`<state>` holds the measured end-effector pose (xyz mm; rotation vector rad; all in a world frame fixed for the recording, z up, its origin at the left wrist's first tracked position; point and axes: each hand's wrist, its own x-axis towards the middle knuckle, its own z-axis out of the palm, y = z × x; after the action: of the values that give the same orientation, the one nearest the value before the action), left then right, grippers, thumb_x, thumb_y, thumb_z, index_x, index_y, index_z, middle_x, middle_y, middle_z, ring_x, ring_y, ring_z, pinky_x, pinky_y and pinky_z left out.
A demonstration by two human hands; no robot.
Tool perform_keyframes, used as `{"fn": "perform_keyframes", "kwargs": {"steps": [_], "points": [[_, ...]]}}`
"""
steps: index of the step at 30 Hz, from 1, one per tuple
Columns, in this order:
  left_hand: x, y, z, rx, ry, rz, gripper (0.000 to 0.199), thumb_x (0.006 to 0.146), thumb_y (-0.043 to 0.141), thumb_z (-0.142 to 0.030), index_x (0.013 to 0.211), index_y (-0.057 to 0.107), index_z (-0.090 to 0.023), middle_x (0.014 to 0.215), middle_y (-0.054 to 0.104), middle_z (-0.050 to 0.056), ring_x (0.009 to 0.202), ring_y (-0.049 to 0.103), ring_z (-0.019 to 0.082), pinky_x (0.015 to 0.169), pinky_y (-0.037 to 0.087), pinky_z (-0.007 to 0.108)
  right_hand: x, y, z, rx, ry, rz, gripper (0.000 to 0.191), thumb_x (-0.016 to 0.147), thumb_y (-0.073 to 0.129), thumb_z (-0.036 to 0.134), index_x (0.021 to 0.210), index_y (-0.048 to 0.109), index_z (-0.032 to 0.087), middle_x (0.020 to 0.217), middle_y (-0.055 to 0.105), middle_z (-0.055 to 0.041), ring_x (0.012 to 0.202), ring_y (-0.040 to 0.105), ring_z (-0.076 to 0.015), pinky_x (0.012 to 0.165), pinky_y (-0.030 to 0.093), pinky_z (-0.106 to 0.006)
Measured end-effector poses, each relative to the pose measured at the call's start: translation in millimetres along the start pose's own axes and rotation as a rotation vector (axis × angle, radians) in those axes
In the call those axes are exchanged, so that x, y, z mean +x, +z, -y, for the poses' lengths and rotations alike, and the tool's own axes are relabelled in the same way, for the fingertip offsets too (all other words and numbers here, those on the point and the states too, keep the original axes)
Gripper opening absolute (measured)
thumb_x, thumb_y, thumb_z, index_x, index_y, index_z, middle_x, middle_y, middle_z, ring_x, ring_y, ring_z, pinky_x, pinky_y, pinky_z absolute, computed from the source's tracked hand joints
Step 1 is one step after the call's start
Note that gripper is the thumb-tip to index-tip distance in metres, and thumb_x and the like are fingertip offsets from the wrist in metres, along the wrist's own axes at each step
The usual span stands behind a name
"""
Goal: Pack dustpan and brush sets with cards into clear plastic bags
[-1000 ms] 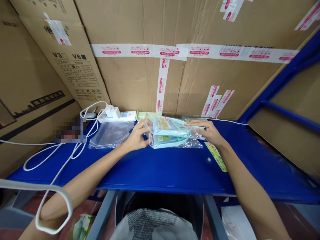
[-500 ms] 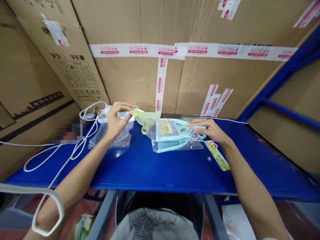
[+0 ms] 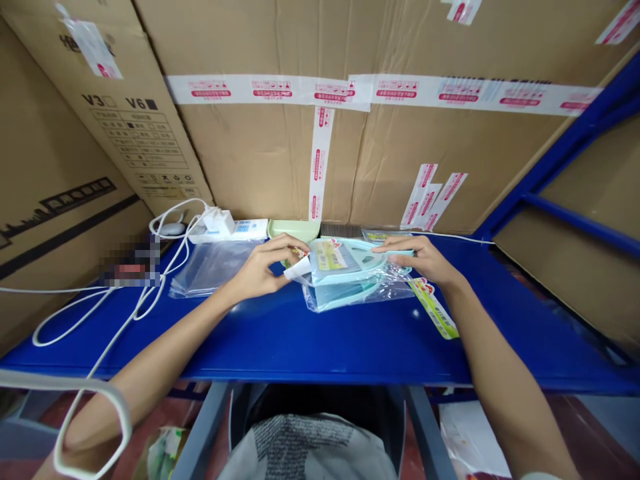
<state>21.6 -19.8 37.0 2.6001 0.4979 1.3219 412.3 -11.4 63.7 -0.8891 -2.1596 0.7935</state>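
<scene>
While the right hand (image 3: 424, 260) gripped the teal dustpan-like piece (image 3: 358, 252) by its right end, clear bag (image 3: 396, 289) about it, over the back of the blue table (image 3: 320, 347), in came the left hand (image 3: 265, 268), pinching a small card (image 3: 299, 269) right at the bag's left end! Slipping that card in looked like the step in hand, though whether its edge was inside, you couldn't tell; the next move called for a steady bag and a flat, gentle push.

Bags (image 3: 215, 267) lie on the table (image 3: 320, 343) left of the packet (image 3: 345, 270) (power strip (image 3: 251, 230) behind them), a card (image 3: 434, 309) to its right.
</scene>
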Motion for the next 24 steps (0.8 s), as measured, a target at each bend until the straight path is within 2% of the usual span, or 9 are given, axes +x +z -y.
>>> {"fn": "perform_keyframes", "kwargs": {"steps": [2, 5, 9, 12, 16, 20, 24], "points": [[-1.0, 2.8, -1.1, 0.003, 0.012, 0.01, 0.008, 0.092, 0.072, -0.015, 0.086, 0.074, -0.021, 0.119, 0.079, 0.014, 0.109, 0.074, 0.027, 0.094, 0.06, 0.048, 0.5, 1.6, 1.0, 0.0, 0.007, 0.007, 0.042, 0.092, 0.078, 0.057, 0.117, 0.087, 0.024, 0.096, 0.077, -0.0066, 0.083, 0.065, -0.0225, 0.071, 0.048, -0.032], [-3.6, 8.2, 0.0, -0.041, 0.064, 0.048, 0.011, 0.092, 0.07, -0.013, 0.089, 0.076, -0.022, 0.129, 0.077, 0.015, 0.12, 0.071, 0.031, 0.099, 0.058, 0.054, 1.8, 3.9, 3.5, -0.001, 0.001, 0.011, 0.045, 0.092, 0.077, 0.059, 0.117, 0.087, 0.023, 0.095, 0.077, -0.0067, 0.082, 0.065, -0.0225, 0.072, 0.048, -0.032], [-8.1, 18.0, 4.2, -0.051, 0.105, 0.056, 0.017, 0.093, 0.07, -0.015, 0.08, 0.076, -0.023, 0.134, 0.077, 0.014, 0.128, 0.069, 0.035, 0.1, 0.056, 0.061, 4.8, 6.1, 7.5, -0.008, -0.034, 0.04, 0.045, 0.092, 0.076, 0.06, 0.116, 0.087, 0.023, 0.087, 0.075, -0.0053, 0.076, 0.062, -0.0204, 0.074, 0.047, -0.033], [-9.1, 19.1, 4.6, -0.024, 0.113, 0.039, 0.016, 0.092, 0.071, -0.016, 0.078, 0.076, -0.023, 0.131, 0.078, 0.014, 0.122, 0.07, 0.036, 0.096, 0.056, 0.06, 5.8, 6.5, 8.4, -0.005, -0.034, 0.049, 0.046, 0.091, 0.077, 0.06, 0.115, 0.088, 0.021, 0.083, 0.073, -0.0051, 0.074, 0.061, -0.02, 0.073, 0.046, -0.032], [-6.7, 12.1, 0.9, 0.006, 0.079, -0.027, 0.012, 0.092, 0.072, -0.02, 0.091, 0.083, -0.027, 0.131, 0.078, 0.013, 0.111, 0.072, 0.032, 0.093, 0.057, 0.056, 4.4, 6.0, 6.6, -0.01, -0.002, 0.018, 0.045, 0.09, 0.078, 0.06, 0.116, 0.088, 0.024, 0.089, 0.077, -0.0068, 0.08, 0.065, -0.023, 0.072, 0.048, -0.032], [-6.6, 15.9, -1.5, 0.008, 0.06, 0.008, 0.019, 0.096, 0.07, -0.027, 0.081, 0.082, -0.026, 0.144, 0.071, 0.013, 0.125, 0.069, 0.035, 0.099, 0.054, 0.059, 4.3, 6.8, 4.0, -0.003, -0.027, 0.016, 0.045, 0.091, 0.077, 0.059, 0.115, 0.088, 0.022, 0.091, 0.078, -0.0077, 0.083, 0.065, -0.0234, 0.076, 0.049, -0.033], [-8.5, 23.9, 4.2, 0.001, 0.092, 0.077, 0.024, 0.097, 0.073, -0.034, 0.075, 0.079, -0.025, 0.131, 0.079, 0.012, 0.126, 0.07, 0.037, 0.102, 0.051, 0.06, 5.3, 6.5, 0.4, 0.015, -0.036, 0.072, 0.042, 0.093, 0.077, 0.055, 0.115, 0.087, 0.022, 0.084, 0.074, -0.0052, 0.075, 0.061, -0.0203, 0.071, 0.047, -0.032]]}}
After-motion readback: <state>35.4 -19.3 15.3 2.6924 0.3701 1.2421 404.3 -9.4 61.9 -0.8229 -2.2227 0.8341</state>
